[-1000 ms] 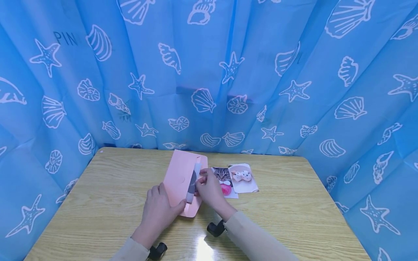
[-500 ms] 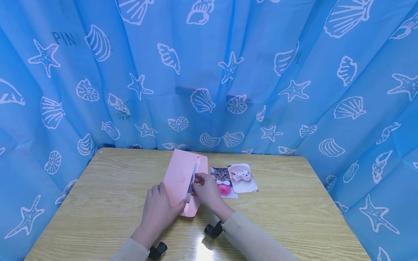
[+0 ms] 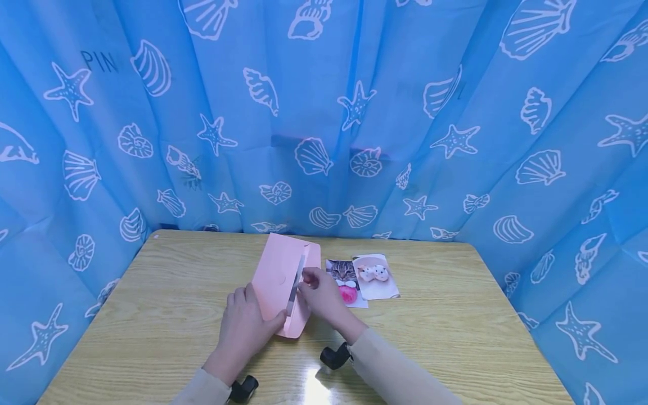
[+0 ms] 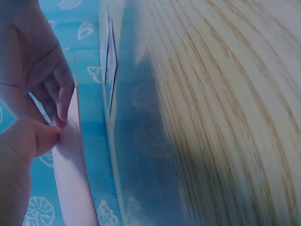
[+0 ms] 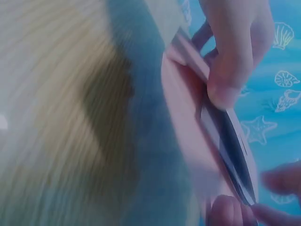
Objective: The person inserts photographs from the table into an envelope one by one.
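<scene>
A pink envelope [image 3: 280, 270] lies tilted on the table, its opening facing right. Inside that opening shows a narrow strip of a grey photo [image 3: 292, 299]; in the right wrist view the photo [image 5: 228, 146] appears as a dark sheet between the envelope's layers. My left hand [image 3: 244, 326] grips the envelope's near left part, thumb at the lower end of the opening. With curled fingers my right hand [image 3: 322, 295] pinches the photo's edge at the middle of the opening; its fingers [image 5: 225, 211] are at the bottom of the right wrist view.
Right of the envelope lie a cat photo [image 3: 346, 281] and, overlapping it, a photo of two small white figures [image 3: 376, 275]. A blue shell-patterned curtain [image 3: 324, 112] hangs behind the wooden table [image 3: 430, 320]. Black wrist cameras [image 3: 335, 356] stick out near both wrists.
The grey photo has gone deeper into the envelope, from a wide strip to a thin one. My right hand has shifted slightly left with it; the left hand stays nearly still.
</scene>
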A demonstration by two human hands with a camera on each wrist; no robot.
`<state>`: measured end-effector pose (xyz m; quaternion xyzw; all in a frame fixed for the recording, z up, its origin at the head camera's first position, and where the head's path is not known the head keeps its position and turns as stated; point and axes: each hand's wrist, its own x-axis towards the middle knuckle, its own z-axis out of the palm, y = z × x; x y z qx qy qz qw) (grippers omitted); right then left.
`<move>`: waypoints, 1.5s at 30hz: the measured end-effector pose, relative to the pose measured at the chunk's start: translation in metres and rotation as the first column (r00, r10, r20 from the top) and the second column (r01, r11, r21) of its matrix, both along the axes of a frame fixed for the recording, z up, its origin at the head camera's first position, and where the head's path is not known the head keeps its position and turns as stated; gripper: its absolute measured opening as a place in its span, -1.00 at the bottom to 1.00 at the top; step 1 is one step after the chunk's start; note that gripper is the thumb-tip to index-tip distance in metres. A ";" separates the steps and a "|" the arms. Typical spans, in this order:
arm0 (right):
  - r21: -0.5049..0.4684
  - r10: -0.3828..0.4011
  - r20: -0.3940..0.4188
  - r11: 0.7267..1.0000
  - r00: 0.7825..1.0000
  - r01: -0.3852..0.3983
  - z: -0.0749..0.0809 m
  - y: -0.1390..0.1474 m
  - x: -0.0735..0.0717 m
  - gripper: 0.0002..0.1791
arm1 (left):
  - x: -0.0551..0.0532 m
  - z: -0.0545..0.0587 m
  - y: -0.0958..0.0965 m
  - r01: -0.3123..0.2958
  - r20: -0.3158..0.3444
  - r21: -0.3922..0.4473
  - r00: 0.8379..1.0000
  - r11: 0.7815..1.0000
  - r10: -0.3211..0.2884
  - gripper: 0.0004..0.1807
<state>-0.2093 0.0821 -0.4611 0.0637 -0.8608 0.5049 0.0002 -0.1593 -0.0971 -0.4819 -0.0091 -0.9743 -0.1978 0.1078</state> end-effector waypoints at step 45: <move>0.162 -0.310 0.065 0.941 0.948 0.297 -0.011 0.141 -0.027 -0.07 | -0.001 -0.005 -0.006 0.002 0.023 0.010 1.000 1.000 -0.002 0.12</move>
